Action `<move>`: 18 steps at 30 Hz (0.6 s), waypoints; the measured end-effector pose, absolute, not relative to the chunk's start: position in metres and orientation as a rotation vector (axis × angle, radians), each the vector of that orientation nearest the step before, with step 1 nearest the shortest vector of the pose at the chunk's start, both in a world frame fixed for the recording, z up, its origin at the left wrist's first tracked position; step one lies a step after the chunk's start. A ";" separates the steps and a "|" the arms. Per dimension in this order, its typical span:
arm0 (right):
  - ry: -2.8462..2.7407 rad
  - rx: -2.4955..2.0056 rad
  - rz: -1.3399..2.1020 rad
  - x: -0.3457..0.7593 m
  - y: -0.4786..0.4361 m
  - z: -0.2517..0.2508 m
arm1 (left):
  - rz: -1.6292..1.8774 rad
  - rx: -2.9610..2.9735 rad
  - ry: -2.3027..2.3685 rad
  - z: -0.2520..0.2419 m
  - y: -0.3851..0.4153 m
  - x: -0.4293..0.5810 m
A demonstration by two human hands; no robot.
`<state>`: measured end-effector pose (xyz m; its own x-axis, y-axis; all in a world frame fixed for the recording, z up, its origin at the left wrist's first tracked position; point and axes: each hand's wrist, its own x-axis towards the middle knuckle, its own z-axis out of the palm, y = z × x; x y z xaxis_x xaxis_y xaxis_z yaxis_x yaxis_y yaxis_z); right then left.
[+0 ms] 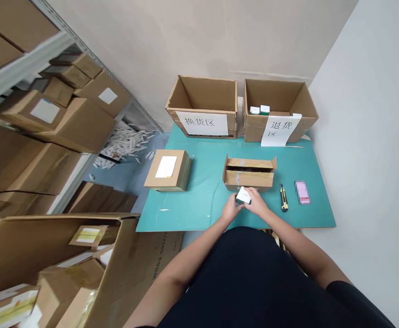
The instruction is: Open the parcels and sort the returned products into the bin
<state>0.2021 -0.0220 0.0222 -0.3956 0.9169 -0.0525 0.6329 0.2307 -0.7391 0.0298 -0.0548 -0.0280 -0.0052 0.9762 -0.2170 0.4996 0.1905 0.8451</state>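
Observation:
Both my hands hold a small white and green box [243, 195] just above the teal mat [199, 200]. My left hand [231, 210] grips its left side and my right hand [257, 203] grips its right side, fingers closed around it. Right behind the small box stands an opened brown carton [249, 173] with its flaps up. A yellow and black utility knife [283, 197] lies on the mat to the right of my right hand.
A pink slip [302, 192] lies right of the knife. A sealed carton with a white label [168, 170] sits at the left. Two open labelled cartons [203, 106] [278, 109] stand against the wall; the right one holds small boxes. Shelves of cartons [49, 118] fill the left.

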 end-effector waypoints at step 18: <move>-2.950 -1.105 0.504 0.208 0.004 0.076 | 0.667 1.466 1.177 -0.020 -0.020 0.006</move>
